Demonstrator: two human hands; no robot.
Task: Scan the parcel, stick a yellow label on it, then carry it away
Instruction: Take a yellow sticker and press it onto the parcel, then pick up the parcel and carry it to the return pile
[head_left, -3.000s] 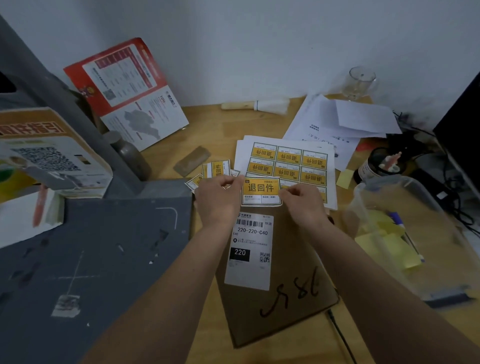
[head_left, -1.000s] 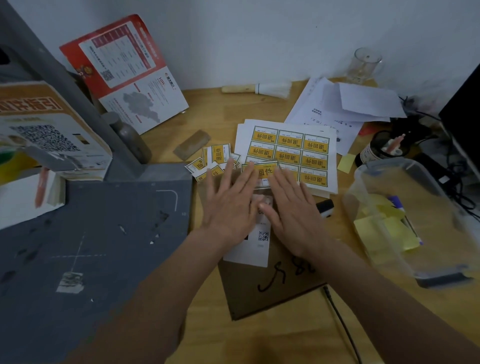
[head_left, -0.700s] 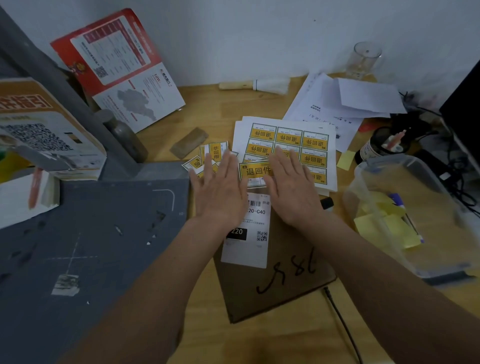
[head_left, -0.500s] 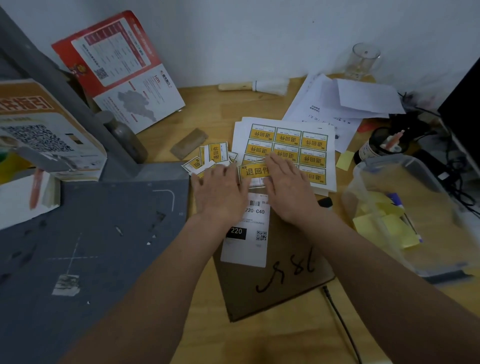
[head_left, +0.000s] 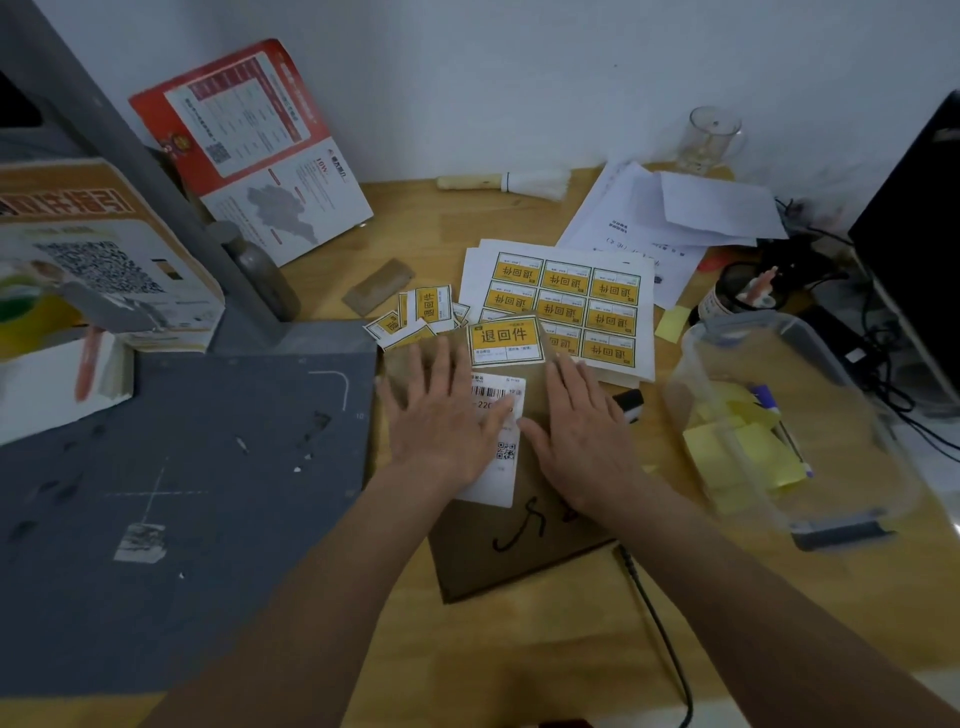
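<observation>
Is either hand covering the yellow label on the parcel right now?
No: the yellow label lies fully uncovered on the parcel, beyond the left hand and right hand.

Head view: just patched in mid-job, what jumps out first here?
The bright yellow label stuck at the far end of the brown parcel stands out, with the left hand and right hand lying flat on the parcel just below it, either side of the white shipping label. Behind it lies a sheet of matching yellow labels; a clear plastic tub sits to the right.
</observation>
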